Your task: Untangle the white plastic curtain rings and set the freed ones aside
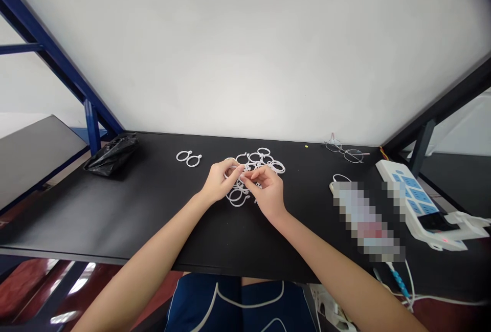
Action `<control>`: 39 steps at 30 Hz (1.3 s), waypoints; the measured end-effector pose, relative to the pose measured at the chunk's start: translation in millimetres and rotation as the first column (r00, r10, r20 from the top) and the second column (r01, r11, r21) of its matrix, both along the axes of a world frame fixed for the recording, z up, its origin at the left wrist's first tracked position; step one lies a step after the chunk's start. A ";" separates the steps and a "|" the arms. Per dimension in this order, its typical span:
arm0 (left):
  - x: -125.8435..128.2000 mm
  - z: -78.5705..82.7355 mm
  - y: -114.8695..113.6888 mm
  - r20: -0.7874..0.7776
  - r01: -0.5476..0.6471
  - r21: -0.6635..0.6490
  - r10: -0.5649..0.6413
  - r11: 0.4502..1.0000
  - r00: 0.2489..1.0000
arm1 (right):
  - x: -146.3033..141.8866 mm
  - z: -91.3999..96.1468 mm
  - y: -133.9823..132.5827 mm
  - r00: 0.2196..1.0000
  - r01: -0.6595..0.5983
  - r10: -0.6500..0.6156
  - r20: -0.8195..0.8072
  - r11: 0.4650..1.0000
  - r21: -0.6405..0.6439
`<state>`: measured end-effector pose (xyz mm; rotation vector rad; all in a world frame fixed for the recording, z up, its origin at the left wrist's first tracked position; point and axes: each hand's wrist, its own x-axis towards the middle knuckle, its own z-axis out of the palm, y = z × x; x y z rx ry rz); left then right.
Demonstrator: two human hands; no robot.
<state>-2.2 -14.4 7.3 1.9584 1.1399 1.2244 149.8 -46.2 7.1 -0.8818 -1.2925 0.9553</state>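
Observation:
My left hand (222, 178) is closed, thumb and fingers pinching a white plastic ring (230, 170) that looks like a curtain ring. Close beside it, my right hand (268, 189) pinches at the same ring's edge with thumb and forefinger; the exact point of contact is too small to make out. Under and around both hands lies a loose pile of similar white rings (276, 166), partly hidden by my fingers. Two more white rings (193, 160) lie together, apart from the pile, to the left.
On the black desk (153, 209), a crumpled black plastic bag (113, 155) lies at far left. Toward the right are eyeglasses (353, 155), a blurred-out phone (364, 222) with a cable, and a white power strip (414, 204). A pale wall (245, 66) stands behind.

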 end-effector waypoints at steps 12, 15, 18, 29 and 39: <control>-4.7 3.4 -2.5 0.032 -0.130 0.171 0.126 0.977 0.991 | -0.6 -4.1 -6.3 0.956 -0.038 -0.024 0.293 0.978 0.206; -5.0 4.3 -2.4 0.031 -0.153 0.176 0.150 0.972 0.988 | -0.2 -7.2 -5.6 0.948 -0.060 -0.021 0.317 0.968 0.242; -4.8 3.6 -1.8 0.026 -0.170 0.188 0.168 0.967 0.985 | 0.4 -10.7 -3.9 0.950 -0.062 -0.018 0.312 0.968 0.244; -5.3 1.3 -5.3 -0.031 -0.211 0.399 0.243 0.892 0.969 | -0.4 -8.6 -4.4 0.952 -0.076 -0.005 0.305 0.965 0.251; -4.5 -0.7 -6.0 -0.034 -0.209 0.409 0.244 0.888 0.969 | -0.5 -12.6 -5.5 0.958 -0.089 0.016 0.285 0.965 0.247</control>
